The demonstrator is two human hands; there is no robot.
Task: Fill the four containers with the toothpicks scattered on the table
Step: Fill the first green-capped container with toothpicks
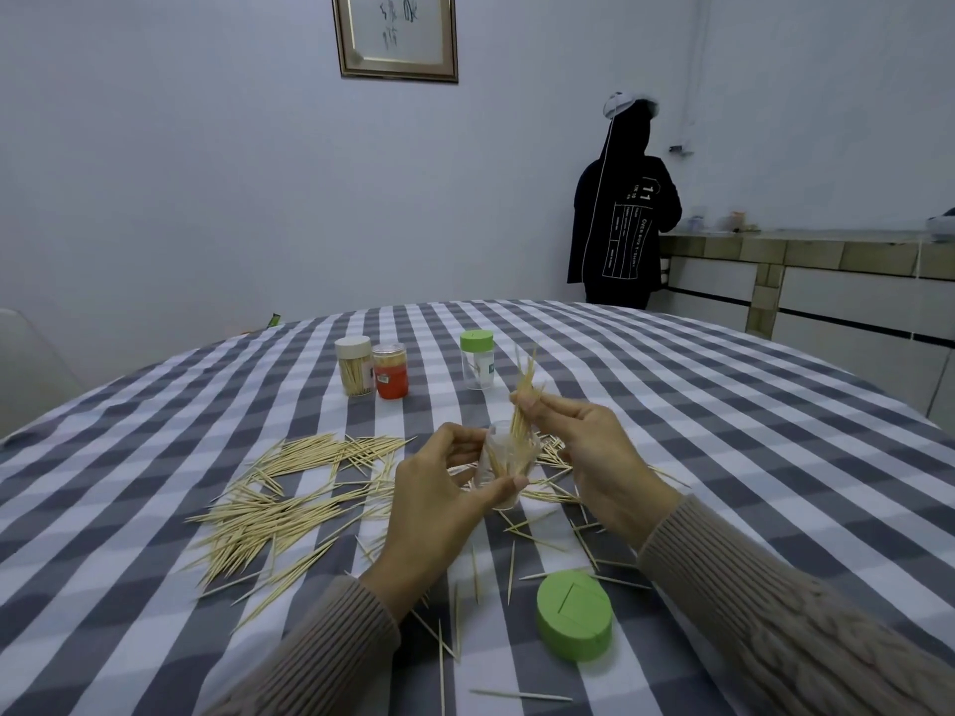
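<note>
Head view, left hand (439,501) grips clear container (504,465), right hand (584,447) pinches toothpicks (523,400) at its rim

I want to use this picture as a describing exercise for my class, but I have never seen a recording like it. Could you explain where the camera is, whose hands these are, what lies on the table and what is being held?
There is no machine here. The single picture comes from a camera worn on a person's head, looking forward and down, so both hands are the wearer's own.

The left hand grips a clear open container with toothpicks already in it. The right hand pinches a bundle of toothpicks, lower ends at the container's mouth.

On the checked tablecloth lie loose toothpicks, mostly to the left, and a green lid near the wearer. Farther back stand three closed containers: white-lidded, red and green-lidded.

Another person stands at a counter behind.
</note>
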